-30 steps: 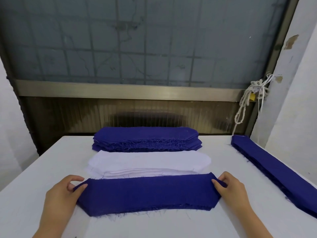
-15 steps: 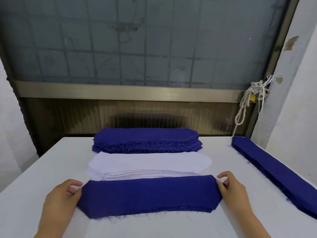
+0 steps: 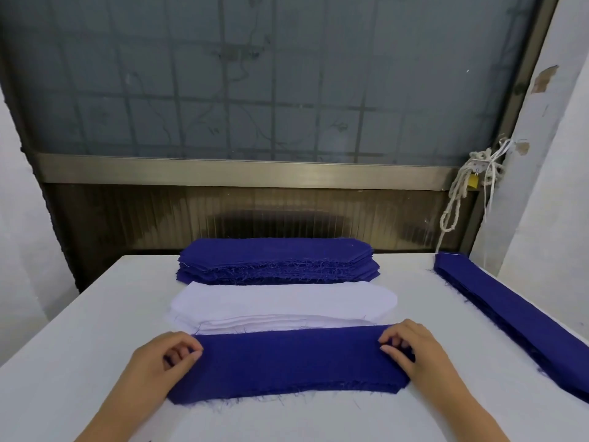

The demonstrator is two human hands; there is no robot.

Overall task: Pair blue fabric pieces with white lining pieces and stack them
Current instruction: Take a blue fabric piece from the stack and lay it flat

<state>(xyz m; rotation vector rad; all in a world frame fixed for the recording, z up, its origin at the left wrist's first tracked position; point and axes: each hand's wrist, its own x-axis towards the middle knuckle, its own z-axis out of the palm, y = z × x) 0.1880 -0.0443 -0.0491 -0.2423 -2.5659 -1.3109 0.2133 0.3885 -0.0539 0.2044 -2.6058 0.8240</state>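
Cloth: the long frayed blue fabric strip (image 3: 287, 362) looks light and limp. The left hand (image 3: 161, 357) and right hand (image 3: 412, 349) each pinch an end, which should stop sagging.

No legible text, label or number anywhere.

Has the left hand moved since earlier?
Yes. The left hand has shifted right, onto the end of the near blue piece, judged against the far blue stack.
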